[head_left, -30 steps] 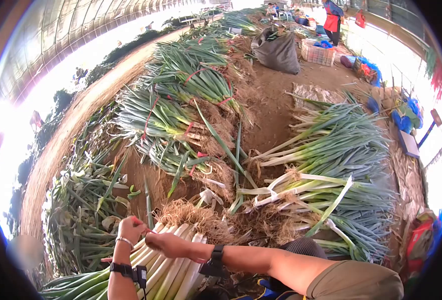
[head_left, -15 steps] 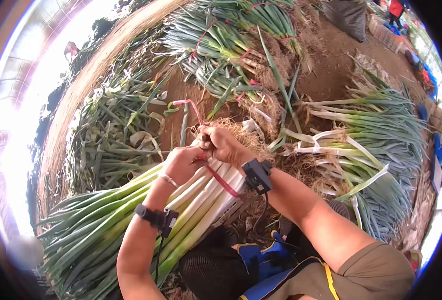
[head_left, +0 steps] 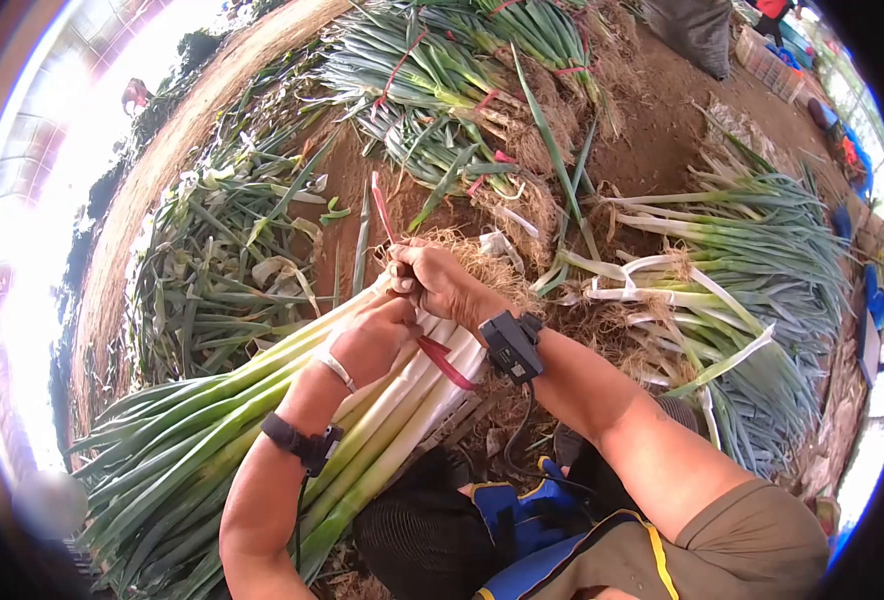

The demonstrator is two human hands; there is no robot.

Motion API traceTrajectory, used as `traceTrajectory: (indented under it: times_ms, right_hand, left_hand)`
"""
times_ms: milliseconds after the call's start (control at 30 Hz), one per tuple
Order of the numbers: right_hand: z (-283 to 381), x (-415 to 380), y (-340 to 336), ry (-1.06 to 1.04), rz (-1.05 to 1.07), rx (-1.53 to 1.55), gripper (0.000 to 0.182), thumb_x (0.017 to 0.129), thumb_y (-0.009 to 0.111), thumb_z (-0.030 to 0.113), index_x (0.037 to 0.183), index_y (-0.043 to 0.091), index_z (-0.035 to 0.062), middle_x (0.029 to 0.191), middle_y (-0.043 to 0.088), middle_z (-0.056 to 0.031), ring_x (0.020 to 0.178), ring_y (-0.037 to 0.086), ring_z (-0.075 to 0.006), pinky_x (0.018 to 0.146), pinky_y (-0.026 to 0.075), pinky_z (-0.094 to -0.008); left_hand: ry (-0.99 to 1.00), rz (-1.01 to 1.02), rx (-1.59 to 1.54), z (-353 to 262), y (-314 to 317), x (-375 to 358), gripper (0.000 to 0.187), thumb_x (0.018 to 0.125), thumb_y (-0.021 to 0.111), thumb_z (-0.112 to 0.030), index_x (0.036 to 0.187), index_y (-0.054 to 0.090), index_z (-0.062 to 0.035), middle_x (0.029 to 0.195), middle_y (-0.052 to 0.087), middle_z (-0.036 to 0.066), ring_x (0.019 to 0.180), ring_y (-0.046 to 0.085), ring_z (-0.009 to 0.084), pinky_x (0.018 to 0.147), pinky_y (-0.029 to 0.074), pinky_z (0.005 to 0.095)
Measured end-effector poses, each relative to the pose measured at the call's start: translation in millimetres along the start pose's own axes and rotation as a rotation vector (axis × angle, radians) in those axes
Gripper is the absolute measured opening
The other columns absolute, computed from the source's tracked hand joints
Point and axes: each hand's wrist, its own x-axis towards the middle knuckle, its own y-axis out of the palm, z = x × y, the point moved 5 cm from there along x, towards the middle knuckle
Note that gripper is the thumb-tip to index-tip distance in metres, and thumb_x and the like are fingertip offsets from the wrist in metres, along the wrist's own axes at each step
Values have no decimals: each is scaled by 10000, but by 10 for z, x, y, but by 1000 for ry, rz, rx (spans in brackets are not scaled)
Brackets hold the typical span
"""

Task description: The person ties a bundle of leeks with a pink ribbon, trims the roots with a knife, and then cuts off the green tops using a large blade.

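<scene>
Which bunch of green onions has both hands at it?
The nearest bunch, lower left: the left hand and right hand grip a red ribbon over it. The red-banded bunches farther up have no hand at them.

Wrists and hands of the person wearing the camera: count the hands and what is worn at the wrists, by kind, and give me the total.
Hands (left hand, right hand): 2
Black strapped devices, one at each wrist: 2
Bracelet, at the left wrist: 1
Total: 5
</scene>
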Motion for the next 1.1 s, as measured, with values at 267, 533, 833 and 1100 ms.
traceTrajectory:
  times_ms: [267, 533, 833, 1100]
  right_hand:
    - [-25, 29, -49, 10, 32, -37, 65, 960, 434, 102, 905, 449, 71, 639, 430, -7, 474, 392, -116, 545, 439, -318]
    - [-47, 84, -74, -8, 38, -36, 84, 958, 435, 98, 884, 456, 64, 657, 448, -16, 480, 392, -105, 509, 425, -297]
    - [-5, 63, -76, -27, 7, -145, 130, 948, 429, 108, 835, 482, 68, 657, 469, -12, 515, 420, -113, 464, 368, -255]
    - [66, 69, -125, -76, -67, -231, 171, 943, 443, 117, 818, 535, 46, 703, 528, -46, 584, 505, -148, 553, 440, -298]
  left_hand:
    - [130, 85, 438, -220, 77, 90, 76, 673, 604, -95, 622, 578, -45, 739, 514, 48, 744, 550, 199, 634, 502, 322]
    - [310, 292, 593, -282, 129, 152, 62, 664, 614, -149, 628, 612, -98, 693, 535, 17, 738, 554, 171, 657, 473, 330]
    - [196, 153, 422, -118, 80, 222, 21, 652, 622, -182, 635, 634, -187, 763, 546, -49, 887, 522, 145, 723, 405, 314]
    - [2, 351, 235, 5, 101, 283, 123, 597, 658, -125, 712, 676, -166, 989, 523, -31, 1063, 425, 190, 878, 286, 387]
